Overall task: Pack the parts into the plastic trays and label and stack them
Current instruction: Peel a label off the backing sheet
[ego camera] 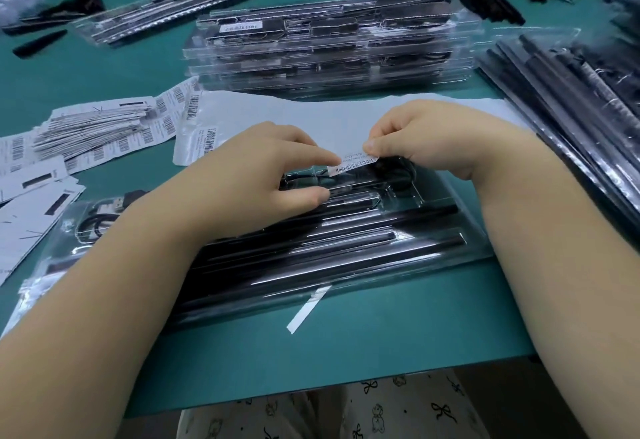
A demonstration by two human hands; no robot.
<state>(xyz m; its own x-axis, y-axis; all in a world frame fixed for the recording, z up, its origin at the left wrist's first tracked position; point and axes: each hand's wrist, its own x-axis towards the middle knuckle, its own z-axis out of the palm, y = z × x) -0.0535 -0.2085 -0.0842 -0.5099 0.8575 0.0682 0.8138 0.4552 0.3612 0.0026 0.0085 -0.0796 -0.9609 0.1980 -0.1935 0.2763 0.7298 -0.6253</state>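
A clear plastic tray (433,248) filled with long black parts and a coiled black cable lies in front of me on the green mat. My right hand (433,137) pinches the right end of a small white barcode label (353,162) just above the tray's far side. My left hand (270,168) touches the label's left end with its forefinger, while the thumb rests on the tray below. A stack of filled, labelled trays (329,47) stands beyond the hands.
A white label backing sheet (277,109) lies between the tray and the stack. Printed barcode cards (86,134) are heaped at the left. Long black parts (571,92) lie at the right, another filled tray (166,9) at far left. A white paper strip (306,310) rests by the near tray edge.
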